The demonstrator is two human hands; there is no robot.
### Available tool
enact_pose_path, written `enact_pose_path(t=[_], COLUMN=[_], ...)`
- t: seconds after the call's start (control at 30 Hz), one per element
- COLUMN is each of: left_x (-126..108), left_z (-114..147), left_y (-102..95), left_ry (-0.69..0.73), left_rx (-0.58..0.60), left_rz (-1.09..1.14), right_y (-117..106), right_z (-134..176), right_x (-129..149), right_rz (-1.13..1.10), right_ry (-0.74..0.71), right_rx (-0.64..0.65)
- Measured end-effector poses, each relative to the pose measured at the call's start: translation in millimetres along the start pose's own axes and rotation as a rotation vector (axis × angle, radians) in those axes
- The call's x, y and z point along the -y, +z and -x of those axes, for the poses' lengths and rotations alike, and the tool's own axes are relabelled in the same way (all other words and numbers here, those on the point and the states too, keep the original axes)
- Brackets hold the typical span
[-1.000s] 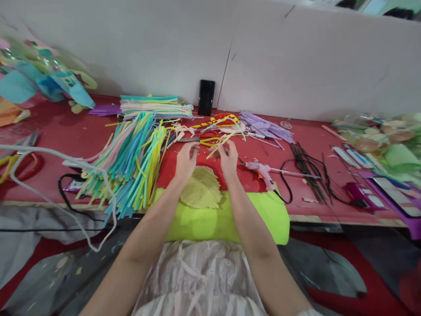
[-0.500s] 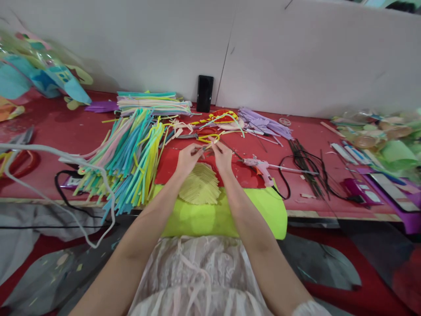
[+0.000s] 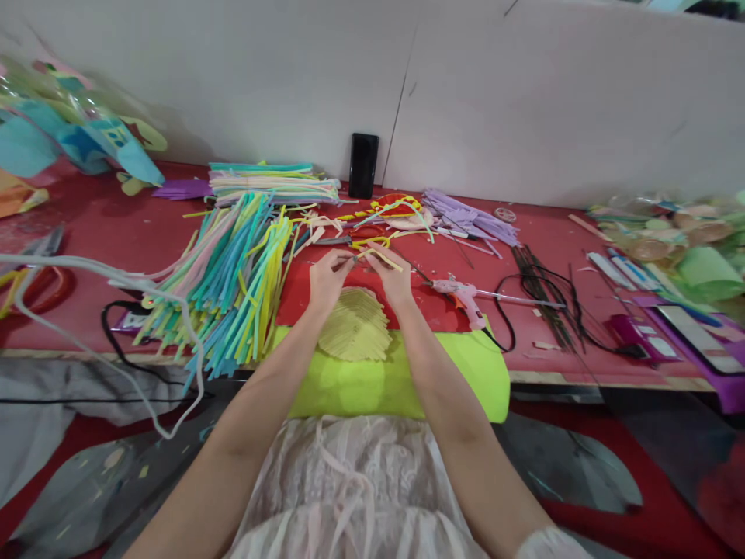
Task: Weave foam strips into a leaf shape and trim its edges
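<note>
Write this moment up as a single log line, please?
left hand + right hand: pinching a thin yellow strip together | below: pale yellow fan piece | right: pink glue gun

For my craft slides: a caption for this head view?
Both hands pinch a thin yellow strip above a pale leaf stack.

Craft workshop, handmade decorations. Long red worktable (image 3: pixel 105 225) against a plain pale partition wall (image 3: pixel 261 70). Centre left: heap of cut foam strips (image 3: pixel 233 272) in teal, yellow and pink, with a flat stack behind. Right of centre: pink glue gun (image 3: pixel 462 293) with black cord, bundle of dark wires (image 3: pixel 538 283). Purple offcuts (image 3: pixel 471 221) at centre. Upper left: finished paper pieces (image 3: pixel 75 132), blurred. Scissors (image 3: pixel 35 268) at left edge.
</note>
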State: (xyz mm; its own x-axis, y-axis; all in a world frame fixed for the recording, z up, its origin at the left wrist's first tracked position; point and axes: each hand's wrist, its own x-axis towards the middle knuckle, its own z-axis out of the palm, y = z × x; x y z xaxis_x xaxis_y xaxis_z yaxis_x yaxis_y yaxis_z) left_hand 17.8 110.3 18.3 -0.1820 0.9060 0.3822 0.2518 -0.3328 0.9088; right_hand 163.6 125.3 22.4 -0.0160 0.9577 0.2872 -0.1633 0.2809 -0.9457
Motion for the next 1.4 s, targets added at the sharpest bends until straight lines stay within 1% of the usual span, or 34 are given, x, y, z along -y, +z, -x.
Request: enact_pose_path(t=[0.23,0.33,0.4,0.5,0.6,0.67,0.73,0.8,0.83,0.97,1.07,1.2,1.3,1.4], left_x=[-5.5,-6.0,-4.7,-1.9,-0.3,-0.4,-1.1,-1.6,-1.6,1.4,4.5,5.1,3.1,1.2], left_z=[6.0,8.4,8.4,6.3,3.1,1.8,1.6,2.5,3.1,5.2,5.7,5.4,4.8,4.3], left_y=[6.3,8.2,9.1,8.9,6.6,4.3,2.1,0.7,0.3,0.1,0.2,0.4,-0.4,-1.9], left_ry=[-0.086,-0.122,-0.137,-0.14,-0.13,-0.122,-0.105,-0.077,-0.055,0.034,0.063,0.128,0.196,0.199], left_rx=[0.257,0.318,0.338,0.302,0.166,0.078,0.022,-0.005,-0.013,0.009,0.038,0.09,0.135,0.145], left_rz=[0.129,0.172,0.184,0.183,0.175,0.146,0.106,0.062,0.029,-0.176,-0.276,-0.443,-0.596,-0.679], right_y=[-4.5,-5.5,-5.3,-4.8,-6.3,-8.8,-11.7,-13.7,-14.2,-13.5,-13.2,-13.1,-9.6,-4.7], right_z=[4.5,6.1,6.4,4.4,-0.5,-3.5,-4.5,-3.0,-1.5,4.0,4.2,3.9,5.8,7.9], right_x=[5.7,4.6,4.0,2.9,-0.7,-3.7,-5.0,-4.0,-3.0,-1.6,-3.9,-4.0,-1.7,-1.2], right_rz=[0.187,0.245,0.27,0.255,0.17,0.15,0.178,0.253,0.321,0.734,0.934,1.018,1.041,1.071], right_ry=[-0.12,-0.185,-0.212,-0.167,-0.101,-0.072,-0.056,-0.084,-0.12,-0.324,-0.378,-0.389,-0.411,-0.42], right_rx=[-0.061,-0.051,-0.037,-0.023,-0.034,-0.104,-0.216,-0.303,-0.315,-0.223,-0.178,-0.126,-0.023,0.049])
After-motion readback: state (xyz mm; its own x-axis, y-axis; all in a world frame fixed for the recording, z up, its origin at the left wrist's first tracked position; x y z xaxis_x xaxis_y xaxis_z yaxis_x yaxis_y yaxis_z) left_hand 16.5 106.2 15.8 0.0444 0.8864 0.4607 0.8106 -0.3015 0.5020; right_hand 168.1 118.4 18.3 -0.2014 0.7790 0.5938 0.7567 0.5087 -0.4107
